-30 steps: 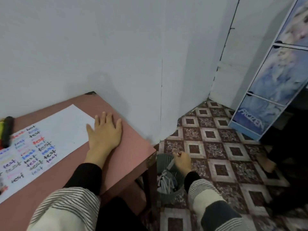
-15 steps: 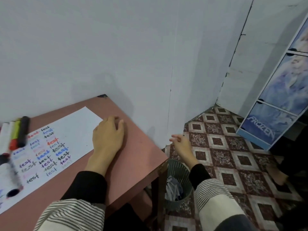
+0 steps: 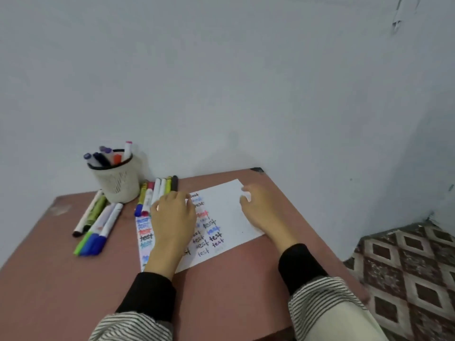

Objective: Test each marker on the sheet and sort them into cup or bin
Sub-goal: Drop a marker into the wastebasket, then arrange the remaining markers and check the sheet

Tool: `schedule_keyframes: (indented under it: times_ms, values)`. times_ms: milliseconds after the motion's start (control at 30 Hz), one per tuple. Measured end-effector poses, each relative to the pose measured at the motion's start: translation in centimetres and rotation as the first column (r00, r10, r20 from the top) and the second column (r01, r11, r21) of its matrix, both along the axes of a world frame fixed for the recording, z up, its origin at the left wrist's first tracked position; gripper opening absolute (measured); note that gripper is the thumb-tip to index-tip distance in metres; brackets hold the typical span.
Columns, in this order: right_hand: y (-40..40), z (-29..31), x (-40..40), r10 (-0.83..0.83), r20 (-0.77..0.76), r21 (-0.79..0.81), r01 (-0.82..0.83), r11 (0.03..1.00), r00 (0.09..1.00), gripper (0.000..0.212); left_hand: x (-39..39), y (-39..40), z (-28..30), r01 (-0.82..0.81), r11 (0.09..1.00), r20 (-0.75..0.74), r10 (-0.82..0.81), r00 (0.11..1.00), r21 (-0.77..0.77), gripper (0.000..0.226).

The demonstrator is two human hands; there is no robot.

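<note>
A white sheet (image 3: 225, 205) with rows of the word "test" in several colours lies on the pink table (image 3: 229, 289). My left hand (image 3: 173, 219) rests on its left part, fingertips at the near ends of a row of markers (image 3: 161, 187) lying beside the sheet. Blur hides whether it touches one. My right hand (image 3: 258, 209) lies on the sheet's right side, fingers loosely bent, holding nothing. A white mesh cup (image 3: 117, 182) with several markers stands at the back left. The bin is out of view.
More markers (image 3: 98, 223) lie fanned out on the table left of the sheet, in front of the cup. A pale wall runs behind the table. Patterned floor tiles (image 3: 406, 271) show beyond the table's right edge.
My view swung left from the bin on the floor to the table. My right hand rose from beside the bin onto the sheet. My left hand slid left towards the markers.
</note>
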State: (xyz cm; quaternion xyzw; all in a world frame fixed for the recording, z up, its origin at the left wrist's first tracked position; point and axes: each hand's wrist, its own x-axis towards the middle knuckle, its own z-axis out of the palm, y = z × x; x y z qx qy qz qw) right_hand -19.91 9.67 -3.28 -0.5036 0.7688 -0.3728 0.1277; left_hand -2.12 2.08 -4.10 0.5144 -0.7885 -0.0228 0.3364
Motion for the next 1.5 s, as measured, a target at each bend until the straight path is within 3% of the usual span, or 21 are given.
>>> schedule_keyframes:
  times_ms: [100,200,300,467,533,600,667,733,833,900,967,1034,1100,1200,1334,1400,1500]
  values:
    - [-2.6,-1.6,2.4,0.026,-0.164,0.136,-0.003,0.991,0.986,0.047,2.7,-1.2,-0.1,-0.083,0.996,0.077,0.081,0.994,0.025,0.023]
    - [-4.3,-2.1,4.3,0.027,-0.294,0.238,0.045,0.97,0.955,0.051,4.8,-2.0,-0.1,-0.187,0.98,0.126,0.178,0.976,0.066,0.041]
    - [-5.5,-2.6,4.5,0.046,-0.339,0.281,0.054,0.958,0.94,0.055,5.4,-2.3,0.0,-0.277,0.952,0.259,0.237,0.936,0.132,0.053]
    - [-6.0,-3.0,4.3,0.053,-0.367,0.293,0.061,0.954,0.929,0.056,4.9,-2.3,0.2,-0.277,0.933,0.376,0.177,0.91,0.23,0.049]
    - [-6.0,-3.0,4.3,0.056,-0.37,0.292,0.059,0.955,0.927,0.056,4.7,-2.3,0.2,-0.178,0.95,0.235,0.118,0.965,0.255,0.04]
    - [-6.0,-3.1,4.3,0.053,-0.371,0.287,0.06,0.956,0.927,0.056,4.4,-2.3,0.5,0.077,0.947,-0.123,-0.04,0.992,0.312,0.041]
    - [-5.9,-3.1,4.2,0.048,-0.369,0.279,0.061,0.958,0.928,0.056,4.1,-2.3,1.3,0.337,0.875,-0.483,-0.14,0.864,0.348,0.042]
    - [-5.8,-3.2,4.1,0.05,-0.352,0.275,0.053,0.96,0.935,0.055,3.7,-2.6,2.0,0.487,0.799,-0.733,-0.087,0.674,0.353,0.038]
    - [-5.9,-3.2,3.9,0.022,-0.311,0.216,0.048,0.975,0.95,0.048,3.6,-3.5,2.2,0.646,0.687,-0.924,0.1,0.37,0.333,0.027]
    - [-6.0,-2.7,3.9,-0.044,-0.189,0.039,0.052,0.998,0.981,0.035,3.7,-3.9,1.7,0.72,0.626,-0.953,0.16,0.258,0.3,0.021]
    - [-6.0,-1.8,4.3,-0.088,0.135,-0.171,0.111,0.979,0.987,0.032,3.8,-4.1,1.3,0.738,0.596,-0.948,0.164,0.273,0.316,0.019]
    - [-6.0,-0.6,4.4,-0.056,0.482,-0.237,0.192,0.952,0.874,0.041,3.6,-4.1,1.0,0.746,0.577,-0.942,0.149,0.302,0.331,0.017]
    - [-5.9,0.0,4.4,0.014,0.678,-0.209,0.175,0.962,0.735,0.042,3.6,-4.1,0.9,0.757,0.56,-0.938,0.125,0.324,0.336,0.017]
    - [-5.6,0.0,4.5,0.107,0.713,-0.229,0.086,0.97,0.692,0.032,3.7,-3.9,0.5,0.706,0.606,-0.865,-0.055,0.498,0.367,0.018]
    - [-5.6,-0.1,4.4,0.103,0.645,-0.286,0.114,0.951,0.757,0.032,3.6,-3.4,-0.4,0.528,0.798,-0.434,-0.382,0.816,0.29,0.013]
    - [-5.5,-0.3,4.5,0.112,0.598,-0.308,0.098,0.946,0.794,0.036,3.2,-3.3,-0.7,0.497,0.838,-0.158,-0.471,0.868,0.226,0.019]
    - [-5.4,-0.1,4.6,0.126,0.591,-0.31,0.079,0.947,0.797,0.036,3.0,-3.0,-0.8,0.459,0.867,0.011,-0.47,0.883,0.195,0.026]
